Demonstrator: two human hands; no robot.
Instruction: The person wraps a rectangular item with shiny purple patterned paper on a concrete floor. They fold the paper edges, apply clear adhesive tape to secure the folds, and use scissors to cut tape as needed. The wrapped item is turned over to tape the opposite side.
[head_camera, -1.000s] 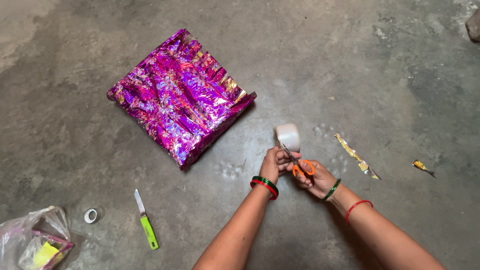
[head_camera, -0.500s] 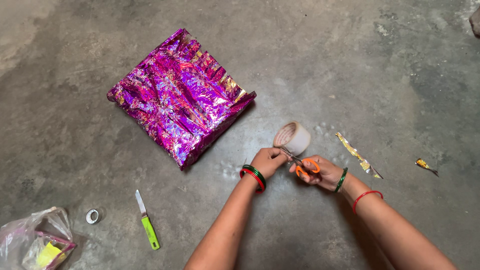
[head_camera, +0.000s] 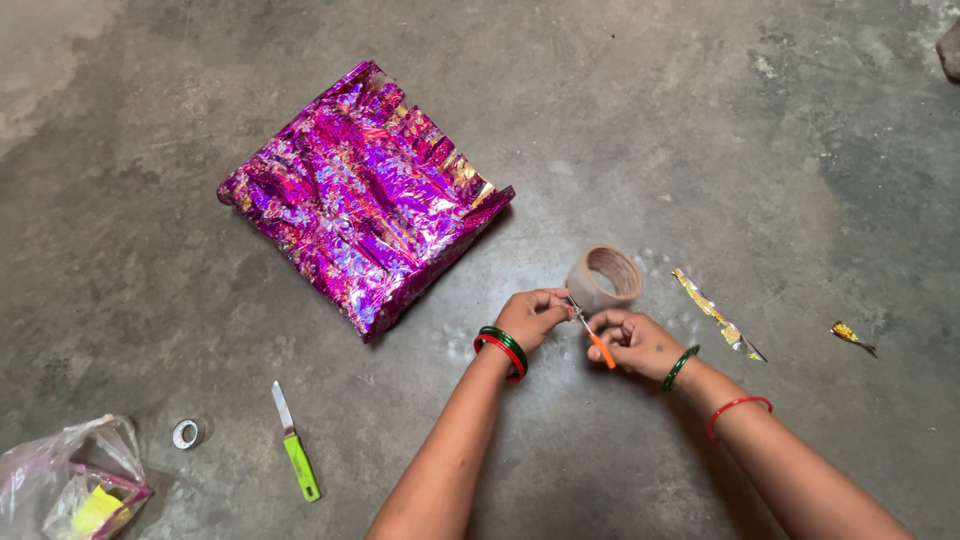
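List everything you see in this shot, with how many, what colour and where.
wrapped parcel: one, shiny magenta foil, floor upper left
tape roll: one, clear-brownish, beyond the hands
scissors: one, orange handles, in right hand
knife: one, green handle, floor lower left
small tape roll: one, silvery, left of knife
plastic bag: one, clear, bottom left corner
foil scraps: two, gold, floor at right
left hand: one, pinching at the tape
right hand: one, grip on scissors
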